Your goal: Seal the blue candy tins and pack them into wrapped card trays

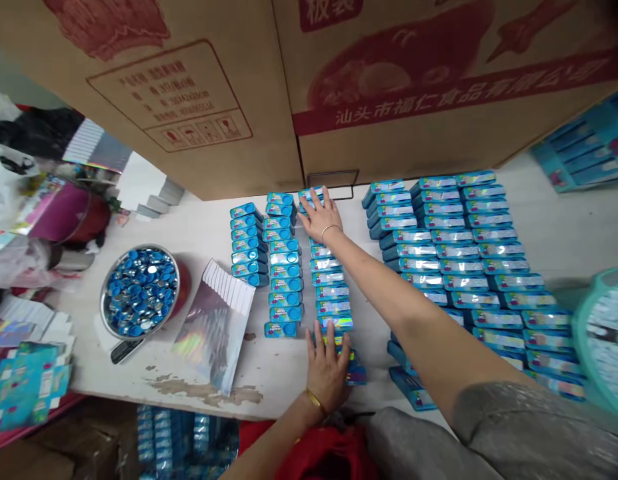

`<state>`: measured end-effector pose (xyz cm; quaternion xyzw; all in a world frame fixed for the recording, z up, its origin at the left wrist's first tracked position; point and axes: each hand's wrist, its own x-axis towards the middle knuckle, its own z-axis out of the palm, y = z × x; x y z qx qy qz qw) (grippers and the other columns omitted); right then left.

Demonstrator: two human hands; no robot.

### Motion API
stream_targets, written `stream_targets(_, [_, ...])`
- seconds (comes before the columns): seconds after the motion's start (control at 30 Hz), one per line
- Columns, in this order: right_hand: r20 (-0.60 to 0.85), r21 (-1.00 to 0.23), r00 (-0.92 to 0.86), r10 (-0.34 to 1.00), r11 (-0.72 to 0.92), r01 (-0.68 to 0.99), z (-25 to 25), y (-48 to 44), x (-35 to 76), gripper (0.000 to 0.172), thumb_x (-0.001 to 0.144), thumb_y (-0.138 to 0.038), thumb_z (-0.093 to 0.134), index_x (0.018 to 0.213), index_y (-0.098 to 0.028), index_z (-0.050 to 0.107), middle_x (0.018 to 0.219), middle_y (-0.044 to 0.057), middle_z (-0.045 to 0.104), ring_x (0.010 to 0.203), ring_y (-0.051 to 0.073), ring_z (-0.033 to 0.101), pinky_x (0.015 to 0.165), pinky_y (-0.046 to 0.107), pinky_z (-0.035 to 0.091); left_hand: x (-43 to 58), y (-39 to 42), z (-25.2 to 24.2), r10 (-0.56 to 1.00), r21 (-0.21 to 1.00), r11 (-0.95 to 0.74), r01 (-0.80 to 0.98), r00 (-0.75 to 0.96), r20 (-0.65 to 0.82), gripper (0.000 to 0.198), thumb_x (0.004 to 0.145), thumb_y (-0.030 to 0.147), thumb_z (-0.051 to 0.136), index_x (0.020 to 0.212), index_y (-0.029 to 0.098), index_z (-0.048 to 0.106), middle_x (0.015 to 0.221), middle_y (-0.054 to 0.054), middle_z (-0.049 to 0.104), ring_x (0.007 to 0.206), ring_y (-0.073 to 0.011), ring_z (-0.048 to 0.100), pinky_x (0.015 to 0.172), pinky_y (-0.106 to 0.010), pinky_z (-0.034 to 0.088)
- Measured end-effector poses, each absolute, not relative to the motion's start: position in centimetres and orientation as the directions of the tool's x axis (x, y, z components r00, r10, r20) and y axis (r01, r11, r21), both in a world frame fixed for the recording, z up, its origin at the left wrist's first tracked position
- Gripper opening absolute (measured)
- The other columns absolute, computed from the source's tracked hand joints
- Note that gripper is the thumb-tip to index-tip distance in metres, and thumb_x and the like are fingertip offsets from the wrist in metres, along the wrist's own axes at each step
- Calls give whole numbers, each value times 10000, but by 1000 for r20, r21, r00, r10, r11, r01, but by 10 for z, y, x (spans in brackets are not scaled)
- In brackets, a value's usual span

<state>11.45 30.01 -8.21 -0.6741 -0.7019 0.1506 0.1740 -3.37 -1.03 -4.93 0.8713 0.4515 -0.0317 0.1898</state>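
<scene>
My left hand (327,370) lies at the near end of a middle row of small blue boxes (331,292), fingers stretched out over the last ones. At the far end of the same row, my right hand (321,217) rests with spread fingers on the boxes there. Part of the row is covered by both hands. Just to the left stand two more rows of blue boxes (285,285), each with a round blue spot on its top. Longer rows of blue boxes with shiny labels (451,250) fill the table on the right.
A metal bowl (105,313) of round blue and silver pieces stands at left, beside a shiny silver sheet or bag (213,333). Large cardboard cartons (229,87) wall off the back. A turquoise tub (583,320) sits at right. More blue packs (169,440) lie below the table edge.
</scene>
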Motion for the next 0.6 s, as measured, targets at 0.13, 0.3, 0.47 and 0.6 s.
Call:
stream_targets(0.13, [69,-432,-45,997,70,899,-84,293,141,558,940,-445,305,1441,-203,351,1573,48,170,1425,355,-28,1102,583,139,-3,-12,-49,722,352,-571,741,658,-214,835,704,372,640,1454,216,305,1554,-197,139,1408,-468,93,1054,-726,134])
stream_targets(0.3, [51,-358,2,999,17,934,-83,279,186,563,940,-462,303,1437,-204,362,1563,44,205,1424,358,20,1107,579,140,42,-20,-60,668,383,-664,643,739,-83,654,807,292,540,1428,205,352,1558,-163,168,1412,-442,134,1049,-698,207])
stream_targets(0.47, [58,-319,43,997,-22,947,-85,271,211,572,935,-467,320,1437,-198,366,1554,71,233,1425,359,50,1100,578,168,67,-26,-58,656,373,-689,621,753,-43,594,855,302,492,1427,220,355,1554,-151,196,1406,-425,184,1030,-684,254])
stream_targets(0.6, [69,-338,14,998,10,941,-79,264,211,588,941,-465,302,1439,-156,350,1546,126,235,1421,355,108,1079,627,158,56,-17,-25,578,519,-654,551,806,-129,889,776,549,561,1492,182,185,1560,-179,140,1429,-398,115,1071,-639,234])
